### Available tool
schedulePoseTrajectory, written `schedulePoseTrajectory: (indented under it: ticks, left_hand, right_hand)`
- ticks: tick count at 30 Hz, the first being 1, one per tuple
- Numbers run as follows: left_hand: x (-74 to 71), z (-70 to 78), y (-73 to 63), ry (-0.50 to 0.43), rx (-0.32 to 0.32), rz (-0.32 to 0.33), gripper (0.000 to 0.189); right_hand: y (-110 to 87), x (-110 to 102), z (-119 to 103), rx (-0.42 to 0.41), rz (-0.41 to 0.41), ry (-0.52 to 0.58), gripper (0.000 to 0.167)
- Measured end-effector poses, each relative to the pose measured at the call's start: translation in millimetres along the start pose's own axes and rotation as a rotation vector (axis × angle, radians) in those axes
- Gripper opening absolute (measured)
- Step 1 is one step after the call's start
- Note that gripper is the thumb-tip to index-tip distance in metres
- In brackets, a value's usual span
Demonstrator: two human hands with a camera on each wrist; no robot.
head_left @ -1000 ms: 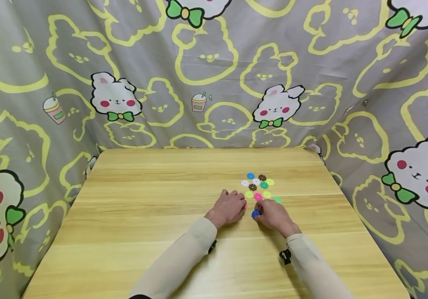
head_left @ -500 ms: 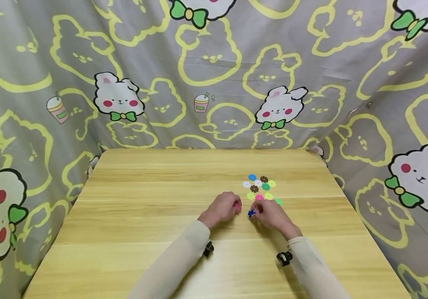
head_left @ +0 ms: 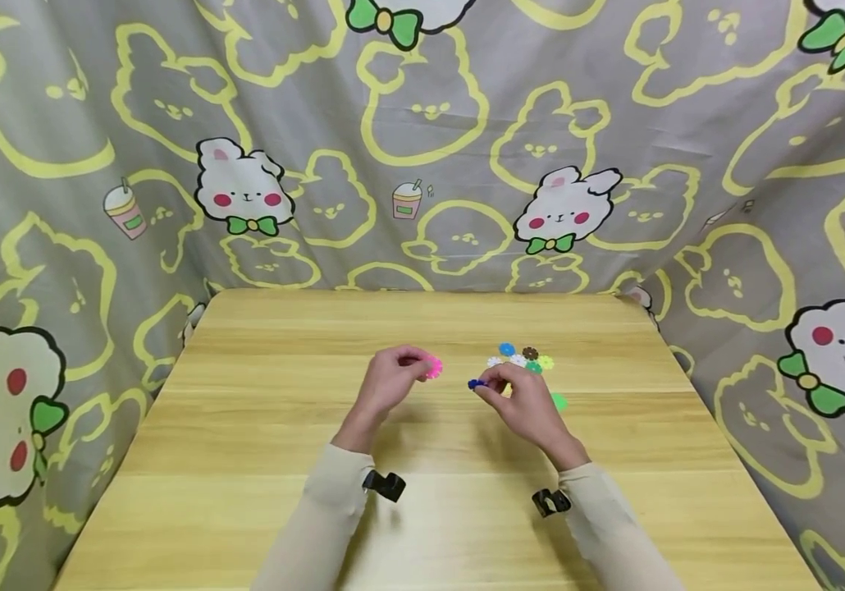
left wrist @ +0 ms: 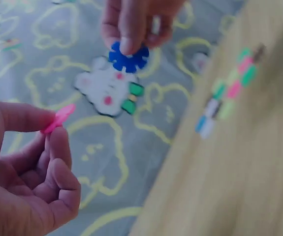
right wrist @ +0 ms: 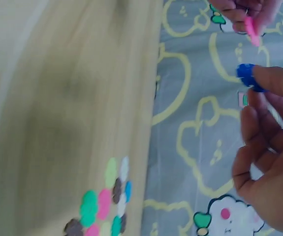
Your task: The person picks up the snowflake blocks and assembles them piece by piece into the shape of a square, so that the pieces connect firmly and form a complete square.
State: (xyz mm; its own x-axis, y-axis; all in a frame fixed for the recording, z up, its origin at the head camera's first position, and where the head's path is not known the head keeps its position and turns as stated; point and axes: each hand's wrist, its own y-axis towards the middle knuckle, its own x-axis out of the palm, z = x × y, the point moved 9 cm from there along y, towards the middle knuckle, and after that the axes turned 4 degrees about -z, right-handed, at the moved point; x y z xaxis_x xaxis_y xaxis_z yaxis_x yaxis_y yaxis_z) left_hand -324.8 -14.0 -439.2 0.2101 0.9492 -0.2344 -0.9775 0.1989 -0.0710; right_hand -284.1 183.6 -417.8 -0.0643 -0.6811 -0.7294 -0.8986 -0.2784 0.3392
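Between its thumb and fingertips my left hand (head_left: 390,382) pinches a pink snowflake disc (head_left: 433,366), which shows nearly edge-on in the left wrist view. My right hand (head_left: 529,406) pinches a dark blue snowflake disc (left wrist: 129,58) whose notched rim faces the left wrist camera. Both hands are raised above the wooden table (head_left: 282,435), the two discs facing each other with a gap between them. Behind the right hand lies a loose group of flat snowflake discs in several colours, among them a light blue disc (head_left: 507,349) and a brown disc (head_left: 530,353); the hand partly hides the group.
A bright green disc (head_left: 559,401) lies just right of my right hand. A grey curtain (head_left: 459,164) with yellow outlines and white rabbit prints surrounds the table's back and sides. A black wrist camera (head_left: 385,485) is strapped on each sleeve.
My left hand has picked up the pink disc and moved left and up off the table. The right hand has lifted the dark blue disc and turned it toward the left.
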Motion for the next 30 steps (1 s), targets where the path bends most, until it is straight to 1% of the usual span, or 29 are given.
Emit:
schedulePoseTrajectory:
  ticks: [2, 5, 8, 11, 15, 22, 26, 30]
  left_hand:
    - [-10.0, 3.8, -6.7, -0.096, -0.021, 0.025, 0.014]
    - [-18.7, 9.4, -16.3, -0.216, -0.034, 0.043, 0.016]
    - [-20.3, 13.8, -23.4, -0.305, -0.032, 0.032, 0.017]
    - [-19.0, 15.0, -28.0, -0.363, -0.031, 0.017, 0.017]
    - [-18.1, 14.0, -32.4, -0.411, -0.037, 0.015, 0.016]
    - [-14.6, 13.8, -33.9, -0.477, -0.027, 0.014, 0.015]
    - [-13.7, 11.9, -33.8, -0.503, -0.033, 0.021, 0.014]
    - [-14.8, 7.2, -34.0, -0.497, -0.036, 0.036, 0.014]
  right_hand:
    - [3.0, -4, -12, -0.060, 0.043, 0.016, 0.007]
    - [7.0, -9, -31, -0.151, 0.095, 0.066, 0.006]
    - [10.8, -9, -48, -0.228, 0.121, 0.110, 0.005]
    - [13.8, -8, -62, -0.277, 0.129, 0.130, 0.005]
    - [15.9, -5, -72, -0.312, 0.131, 0.124, 0.005]
    - [18.0, 0, -79, -0.348, 0.135, 0.123, 0.005]
    - [17.3, 0, -84, -0.390, 0.178, 0.079, 0.007]
    - [14.5, -1, -93, -0.452, 0.232, 0.012, 0.010]
